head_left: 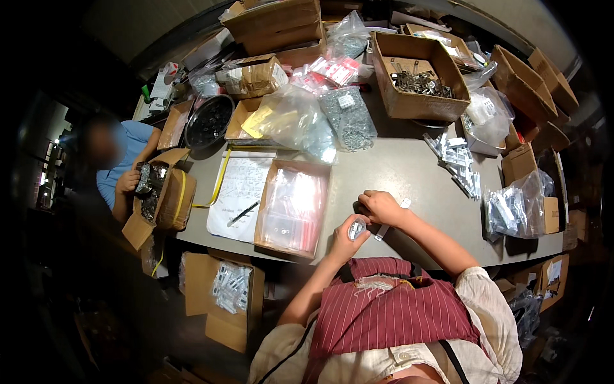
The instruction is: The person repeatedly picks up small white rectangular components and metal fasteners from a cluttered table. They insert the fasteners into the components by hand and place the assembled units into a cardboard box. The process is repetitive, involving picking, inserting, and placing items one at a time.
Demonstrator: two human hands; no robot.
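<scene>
My left hand point(343, 245) is closed around a small clear plastic piece, roundish in outline, with something pale and shiny in it point(357, 229). Just beyond it my right hand point(381, 207) is low over the table, its fingers curled together. Whatever those fingers pinch, if anything, is hidden. A small pale strip point(382, 233) lies under my right forearm, and a little white piece point(405, 203) shows by the wrist. Left of my hands stands an open cardboard box of clear plastic bags point(294, 208), some with red edges.
Paper sheets point(236, 185) with a pen point(244, 213) lie left of the bag box. A pile of metal parts point(455, 160) is at right, beside a plastic bag of similar parts point(511, 208). Behind stands a carton of metal clips point(419, 83). At left a person handles another carton point(176, 198).
</scene>
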